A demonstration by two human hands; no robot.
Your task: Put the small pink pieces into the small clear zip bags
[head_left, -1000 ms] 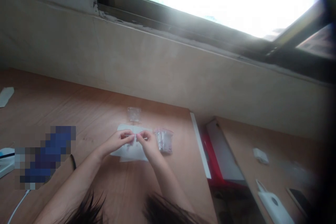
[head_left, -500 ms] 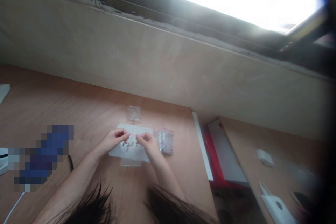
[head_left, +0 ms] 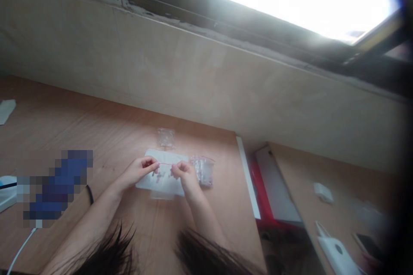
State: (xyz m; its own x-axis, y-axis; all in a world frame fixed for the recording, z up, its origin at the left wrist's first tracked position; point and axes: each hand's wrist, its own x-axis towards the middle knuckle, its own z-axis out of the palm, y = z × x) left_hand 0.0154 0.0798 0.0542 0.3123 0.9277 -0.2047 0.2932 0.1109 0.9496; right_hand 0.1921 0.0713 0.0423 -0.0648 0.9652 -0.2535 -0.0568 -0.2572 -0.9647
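Observation:
My left hand (head_left: 140, 170) and my right hand (head_left: 184, 176) pinch opposite ends of a thin red strand (head_left: 165, 163), held taut just above a white sheet (head_left: 163, 184). What the strand is made of is too small to tell. Small dark marks lie on the sheet. A clear plastic bag (head_left: 166, 137) lies beyond the sheet. To the right of my right hand stands a zip bag (head_left: 203, 171) with a red seal and pale contents. A transparent piece (head_left: 161, 196) pokes out from under the sheet's near edge.
The hands work on a wooden desk (head_left: 97, 137) below a wall ledge and bright window (head_left: 258, 0). A pixelated blue patch (head_left: 54, 189) and a white cable (head_left: 21, 251) lie left. Beyond the desk's white edge (head_left: 248, 178) are a red folder (head_left: 263, 193) and white objects.
My hands have drawn slightly further apart, and the red strand now looks straighter. The view has shifted a little, so the desk items sit slightly differently in the picture.

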